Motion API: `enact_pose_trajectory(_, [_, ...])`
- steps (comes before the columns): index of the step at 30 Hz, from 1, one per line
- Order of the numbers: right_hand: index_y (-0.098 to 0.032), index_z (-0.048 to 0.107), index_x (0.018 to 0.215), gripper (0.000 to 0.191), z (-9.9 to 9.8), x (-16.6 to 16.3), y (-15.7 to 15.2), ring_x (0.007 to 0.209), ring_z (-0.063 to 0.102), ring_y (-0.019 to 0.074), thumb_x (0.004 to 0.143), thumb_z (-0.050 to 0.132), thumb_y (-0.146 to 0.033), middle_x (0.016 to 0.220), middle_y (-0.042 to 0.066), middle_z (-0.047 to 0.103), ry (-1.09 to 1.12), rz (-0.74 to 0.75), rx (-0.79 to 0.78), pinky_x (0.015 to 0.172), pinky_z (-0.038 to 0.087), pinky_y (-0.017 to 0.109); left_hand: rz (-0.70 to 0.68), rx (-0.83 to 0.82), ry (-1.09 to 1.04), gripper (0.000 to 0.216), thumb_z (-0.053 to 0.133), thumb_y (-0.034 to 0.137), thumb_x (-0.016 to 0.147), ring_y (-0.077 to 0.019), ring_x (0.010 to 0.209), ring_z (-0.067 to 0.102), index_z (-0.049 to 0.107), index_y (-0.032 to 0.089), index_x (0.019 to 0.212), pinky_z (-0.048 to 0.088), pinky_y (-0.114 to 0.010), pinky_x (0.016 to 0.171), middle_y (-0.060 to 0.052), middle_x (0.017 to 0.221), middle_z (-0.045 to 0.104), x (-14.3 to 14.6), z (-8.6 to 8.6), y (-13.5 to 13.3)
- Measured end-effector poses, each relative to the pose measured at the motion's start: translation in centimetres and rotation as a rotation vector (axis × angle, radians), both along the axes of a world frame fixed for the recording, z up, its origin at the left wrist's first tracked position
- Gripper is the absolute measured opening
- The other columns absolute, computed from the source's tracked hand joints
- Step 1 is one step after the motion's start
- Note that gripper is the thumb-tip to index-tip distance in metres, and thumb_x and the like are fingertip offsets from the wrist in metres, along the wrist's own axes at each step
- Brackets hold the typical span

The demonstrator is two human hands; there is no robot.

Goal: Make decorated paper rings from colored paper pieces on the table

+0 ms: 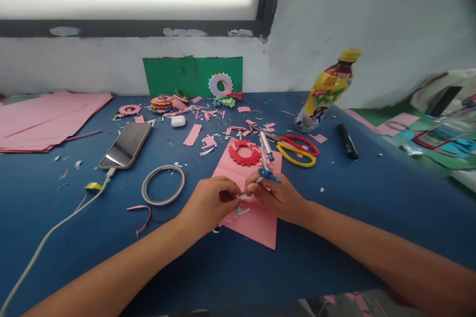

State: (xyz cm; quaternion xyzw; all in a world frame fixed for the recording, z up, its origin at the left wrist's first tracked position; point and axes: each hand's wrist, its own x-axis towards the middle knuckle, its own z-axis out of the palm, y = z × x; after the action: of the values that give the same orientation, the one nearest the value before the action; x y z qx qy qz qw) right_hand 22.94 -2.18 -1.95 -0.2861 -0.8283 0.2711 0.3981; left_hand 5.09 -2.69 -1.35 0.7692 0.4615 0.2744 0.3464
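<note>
A pink paper sheet [256, 223] lies on the blue table [353, 198] in front of me. My left hand [208, 205] is closed, pinching a small red paper piece [225, 196] over the sheet. My right hand [277, 195] is closed round a blue-topped compass tool [265, 161], whose silver legs point away from me. The two hands meet over the pink sheet. A red toothed paper ring [244, 154] lies on the sheet's far end.
Red and yellow scissors [297, 150], a black marker [347, 141] and a tilted drink bottle [326, 91] sit to the right. A phone [125, 145] with its cable, a tape ring [162, 184], an earbud case [178, 121], pink sheets [48, 119] and paper scraps lie left and behind.
</note>
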Motion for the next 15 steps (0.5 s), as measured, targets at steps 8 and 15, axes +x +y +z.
enact_pose_trajectory(8, [-0.017,0.06,0.083,0.021,0.32,0.14,-0.04,0.059,0.053,0.0089,0.089,0.045,-0.03,0.067,0.0,0.059,-0.002,0.031,-0.046,0.056,0.043,0.019,-0.005,-0.033,-0.006,0.006,0.067,0.017,0.067,-0.0129,0.068,0.061,0.068,0.016,0.074,0.046,-0.02,0.061,-0.003,0.08,0.067,-0.03,0.15,-0.09])
enact_pose_trajectory(15, [-0.017,0.06,0.083,0.021,0.16,0.38,-0.25,0.056,0.053,0.0091,0.089,0.045,-0.031,0.064,0.0,0.058,0.008,0.013,-0.049,0.054,0.043,0.019,-0.005,-0.023,0.01,0.005,0.066,0.014,0.068,-0.013,0.068,0.061,0.067,0.015,0.072,0.046,-0.02,0.061,-0.003,0.079,0.067,-0.03,0.21,-0.01])
